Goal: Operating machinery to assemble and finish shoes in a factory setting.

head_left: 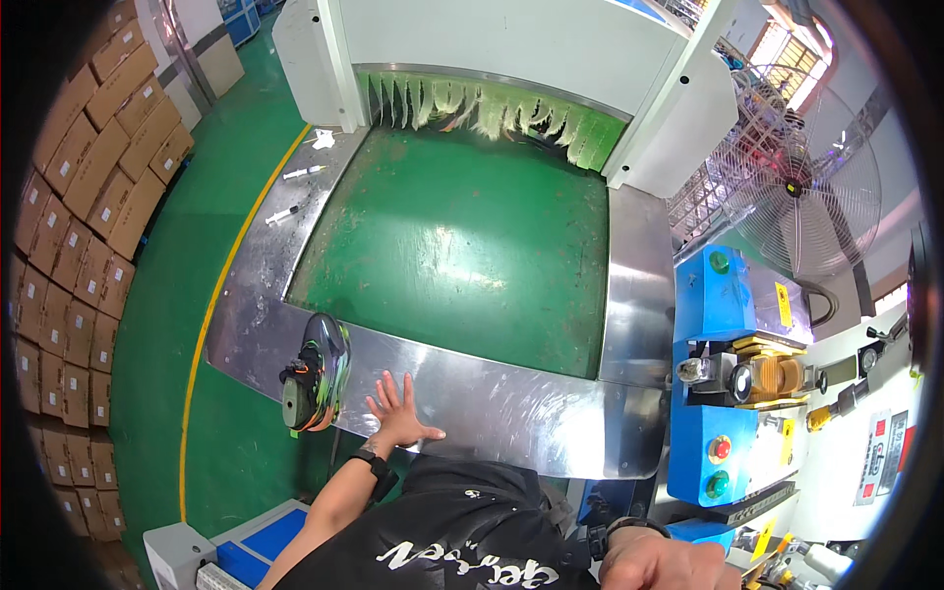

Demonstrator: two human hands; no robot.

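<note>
My left hand (pixel 398 418) rests with fingers spread on the front metal ledge (pixel 511 408) of a conveyor machine, holding nothing. A black watch is on that wrist. Just left of it, apart from the fingers, a dark shoe (pixel 323 369) with green and orange trim sits on the ledge, seemingly fitted on a grey-green shoe last (pixel 292 408). Low at the right, my right hand (pixel 661 562) is beside my body, cut off by the picture's lower edge. Its fingers are mostly out of sight, so any hold is hidden.
Beyond the ledge, a green conveyor belt (pixel 452 256) runs under a ragged fringe curtain (pixel 492 108). Two syringe-like tubes (pixel 283 214) lie on the left metal rail. Blue control boxes (pixel 710 442) with buttons and a large fan (pixel 792 187) stand right; stacked cartons (pixel 88 216) line the left.
</note>
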